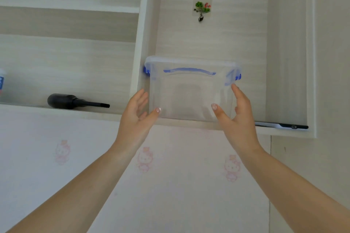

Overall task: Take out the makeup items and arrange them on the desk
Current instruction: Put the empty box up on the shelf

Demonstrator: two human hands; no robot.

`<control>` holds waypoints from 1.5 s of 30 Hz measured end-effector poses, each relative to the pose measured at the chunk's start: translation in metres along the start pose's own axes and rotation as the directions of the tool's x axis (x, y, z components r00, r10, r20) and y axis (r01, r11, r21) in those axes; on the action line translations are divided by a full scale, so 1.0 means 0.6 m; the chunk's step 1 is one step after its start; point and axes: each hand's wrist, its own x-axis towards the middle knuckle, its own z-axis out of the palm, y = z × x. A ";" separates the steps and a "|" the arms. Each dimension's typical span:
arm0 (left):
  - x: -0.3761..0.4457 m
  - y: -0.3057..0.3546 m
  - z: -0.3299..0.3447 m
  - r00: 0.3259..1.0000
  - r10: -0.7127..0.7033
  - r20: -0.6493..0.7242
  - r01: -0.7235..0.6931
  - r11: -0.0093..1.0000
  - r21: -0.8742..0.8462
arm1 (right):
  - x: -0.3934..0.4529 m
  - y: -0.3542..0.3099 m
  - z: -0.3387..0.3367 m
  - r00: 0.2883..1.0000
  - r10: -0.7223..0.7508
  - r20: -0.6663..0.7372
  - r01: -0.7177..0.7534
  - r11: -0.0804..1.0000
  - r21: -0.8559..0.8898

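Observation:
A clear plastic storage box with a pale lid, blue side latches and a blue handle stands on a shelf in a pale wooden cubby above me. What is inside it cannot be made out through the cloudy walls. My left hand is raised at the box's left side, fingers spread, with the thumb tip against the lower front corner. At the right side is my right hand, its thumb on the front wall and its straight fingers along the right wall below the latch.
A black rubber air blower lies on the shelf to the left, and a white-and-blue bottle shows at the left edge. A dark flat device lies right of the box. A decorative hook hangs on the cubby's back wall.

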 end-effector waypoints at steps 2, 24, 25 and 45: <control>-0.035 0.001 -0.017 1.000 -0.012 0.019 0.012 1.000 0.018 | -0.038 -0.006 0.001 0.998 -0.029 0.051 0.028 1.000 0.008; -0.520 -0.058 -0.350 0.806 -0.544 -0.234 0.589 0.776 0.225 | -0.568 -0.004 0.104 0.687 0.335 0.645 -0.433 0.901 -0.006; -0.535 -0.060 -0.361 0.793 -0.555 -0.251 0.606 0.762 0.228 | -0.581 -0.002 0.110 0.676 0.340 0.654 -0.441 0.897 -0.011; -0.470 -0.275 -0.719 0.665 -0.707 -0.241 0.743 0.595 0.308 | -0.687 0.027 0.481 0.551 0.521 0.652 -0.586 0.798 -0.143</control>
